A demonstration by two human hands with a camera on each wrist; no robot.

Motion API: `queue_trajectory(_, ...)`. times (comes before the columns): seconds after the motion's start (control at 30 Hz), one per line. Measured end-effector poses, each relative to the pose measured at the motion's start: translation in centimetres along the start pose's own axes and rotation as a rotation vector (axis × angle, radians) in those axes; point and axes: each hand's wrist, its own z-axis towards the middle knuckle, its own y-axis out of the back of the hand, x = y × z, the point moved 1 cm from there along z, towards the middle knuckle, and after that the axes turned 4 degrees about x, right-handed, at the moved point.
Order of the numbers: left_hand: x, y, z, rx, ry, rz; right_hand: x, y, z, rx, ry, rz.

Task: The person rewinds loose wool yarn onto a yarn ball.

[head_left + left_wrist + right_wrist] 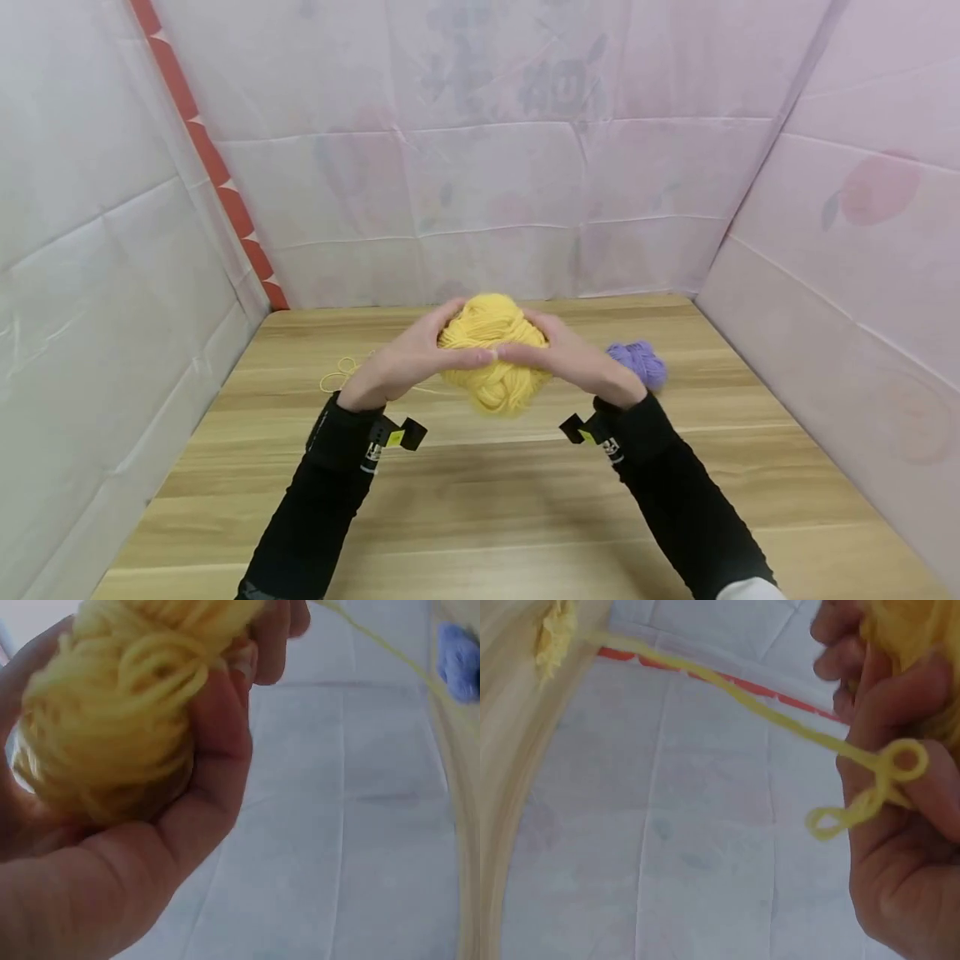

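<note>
Head view: ball of yellow yarn point(497, 385) at frame centre, held up off the wooden table point(480, 517) between two hands. Left hand point(411, 357) grips it from the left of the frame, right hand point(573, 354) from the right. Both thumbs lie across the near face of the ball, tips meeting at its middle; the other fingers go round the sides and are mostly hidden from this view.

Left wrist view: ball in the upper left, fingers curled round it, motion blurred. Right wrist view: ball cut off by the upper right corner, fingers bent against it. A yellow strand point(780, 720) runs from the upper left to the right hand, with small twisted loops over the thumb side. At its far end, a yellow clump point(555, 634) on the wood, blurred.

Head view, left of centre: thin yellow loops point(330, 383) on the table, by the left wrist. Right of centre: ball of purple yarn point(639, 364) on the table, beyond the right wrist. Pale sheets point(487, 192) stand round the table; red band point(202, 150) at upper left.
</note>
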Motion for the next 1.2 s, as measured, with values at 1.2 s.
queue_trajectory(1.2, 5.5, 1.8, -2.9, 0.251, -0.628, -0.689, -5.0, 7.6, -2.9, -0.365, 0.104, 0.007)
